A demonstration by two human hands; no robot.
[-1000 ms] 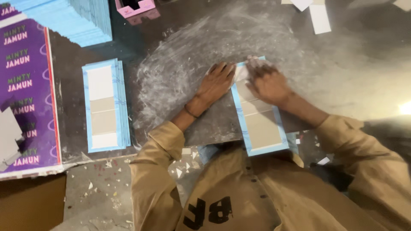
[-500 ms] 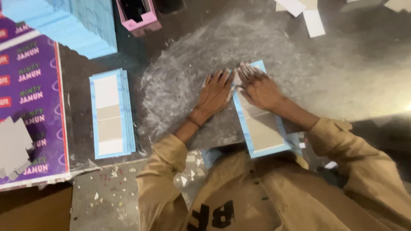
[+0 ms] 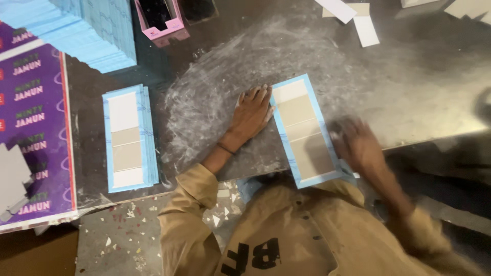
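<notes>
Looking down from my head camera, I see a long blue sheet lying flat on a dark table, with grey and white card panels set in a row down its middle so that blue shows as a border all round. My left hand lies palm down on the table, fingers straight and close together, its fingertips touching the sheet's left edge. My right hand is blurred at the sheet's lower right edge; I cannot tell whether its fingers are spread or closed, and it seems to hold nothing. I judge the step in hand to be pressing the panels onto the sheet; the next move calls for firm, even pressure along the edges. Chalky white smears cover the table around the sheet. Further left lies a small stack of finished blue sheets, beyond it a purple printed sheet, and above it a tall pile of plain blue sheets. A pink box stands at the top.
</notes>
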